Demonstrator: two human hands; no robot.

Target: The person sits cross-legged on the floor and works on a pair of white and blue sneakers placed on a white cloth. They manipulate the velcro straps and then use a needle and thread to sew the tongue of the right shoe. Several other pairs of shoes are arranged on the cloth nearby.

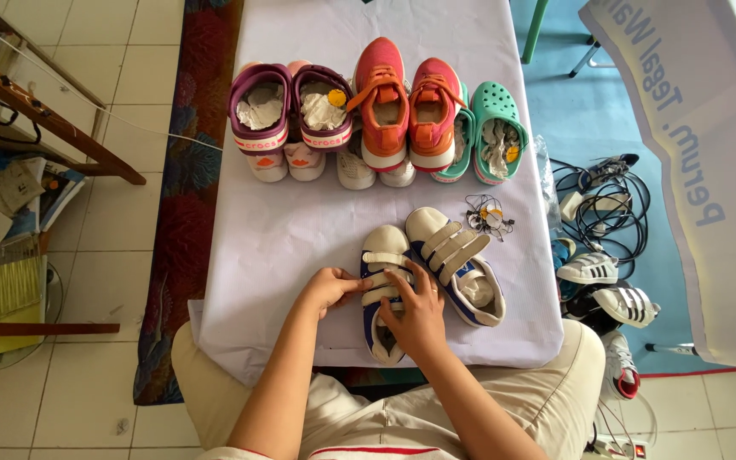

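A pair of small cream and blue strap shoes lies near the table's front edge. My left hand pinches a strap on the left shoe from its left side. My right hand rests on top of the same shoe, fingers spread over its straps and opening. The right shoe lies angled beside it, untouched, with white paper stuffed inside.
A white cloth-covered table carries a back row of shoes: purple clogs, orange-pink sneakers, teal clogs. Loose tags lie behind the pair. More sneakers and cables lie on the floor at right.
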